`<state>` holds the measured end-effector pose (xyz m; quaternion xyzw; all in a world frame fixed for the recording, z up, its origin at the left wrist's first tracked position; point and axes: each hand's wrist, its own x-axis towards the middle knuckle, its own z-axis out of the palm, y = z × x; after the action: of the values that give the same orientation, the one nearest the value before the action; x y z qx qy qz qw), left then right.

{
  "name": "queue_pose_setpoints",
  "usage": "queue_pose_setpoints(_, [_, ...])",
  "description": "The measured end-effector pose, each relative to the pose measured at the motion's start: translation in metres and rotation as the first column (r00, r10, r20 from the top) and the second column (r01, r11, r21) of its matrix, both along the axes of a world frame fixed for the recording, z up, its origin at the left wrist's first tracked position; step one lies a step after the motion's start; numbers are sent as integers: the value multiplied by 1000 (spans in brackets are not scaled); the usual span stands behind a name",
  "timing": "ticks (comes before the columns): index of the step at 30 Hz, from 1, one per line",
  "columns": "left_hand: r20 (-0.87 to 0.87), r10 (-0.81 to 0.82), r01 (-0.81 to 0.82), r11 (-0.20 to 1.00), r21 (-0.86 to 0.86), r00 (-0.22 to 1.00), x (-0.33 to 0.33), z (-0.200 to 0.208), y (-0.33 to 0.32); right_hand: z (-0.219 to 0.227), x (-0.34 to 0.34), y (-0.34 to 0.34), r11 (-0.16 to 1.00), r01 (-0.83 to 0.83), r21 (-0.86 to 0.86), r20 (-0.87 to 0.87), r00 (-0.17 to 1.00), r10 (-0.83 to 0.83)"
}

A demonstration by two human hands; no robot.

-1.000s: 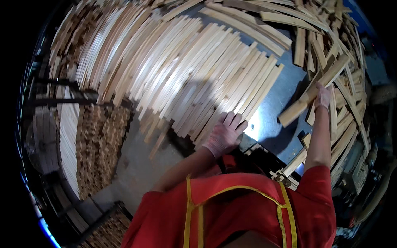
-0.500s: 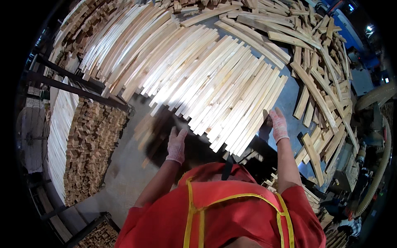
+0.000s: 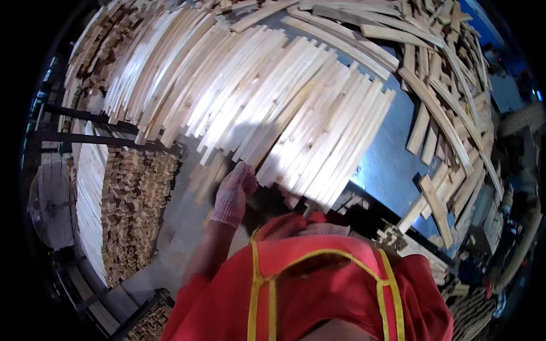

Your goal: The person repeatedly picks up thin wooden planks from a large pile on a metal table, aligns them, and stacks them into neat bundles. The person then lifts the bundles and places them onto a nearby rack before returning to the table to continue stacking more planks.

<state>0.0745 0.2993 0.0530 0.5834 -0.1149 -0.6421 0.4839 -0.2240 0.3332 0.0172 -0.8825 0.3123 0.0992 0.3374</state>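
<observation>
A row of pale wooden strips [image 3: 318,136] lies side by side on a blue-grey metal table [image 3: 387,150], their near ends uneven. My left hand [image 3: 232,193], in a pale pinkish knit glove, is closed at the near end of a wooden strip [image 3: 263,154] left of the row's middle. That strip looks darker than its neighbours, with a shadow over it. Close against my red top, part of my right hand [image 3: 324,228] shows as a strip of pale glove. Its fingers are hidden below the near ends of the strips.
Loose offcuts and longer boards [image 3: 435,122] lie jumbled on the table's right side. To the left, a tall stack of cut strips [image 3: 133,210] stands beside dark metal bars [image 3: 102,138]. A ribbed hose [image 3: 526,244] runs along the far right.
My left hand has moved up to the strip ends and closed. My right hand has left the row's right side and come in toward my body. The right-hand strips are now packed closer together.
</observation>
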Motion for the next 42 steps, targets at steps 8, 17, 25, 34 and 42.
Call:
queue_pose_setpoints(8, [-60,-196,197,980,7,979,-11,80,-39,50,-104,-44,632,215,745,-123,975,-187])
queue_pose_setpoints(17, [688,-648,936,323,-139,326,-20,71,-12,68,38,-133,11,386,923,114,-246,-963])
queue_pose_setpoints(25, [830,296,872,293,392,-472,54,115,-117,123,107,-140,897,415,-156,128,909,-398])
queue_pose_setpoints(34, [902,-421,650,661,375,-92,165,60,-229,138,67,-104,517,855,34,516,428,-742])
queue_pose_setpoints(42, [749,-122,341,835,432,-651,214,13,-275,101,27,-84,428,864,265,330,336,-882])
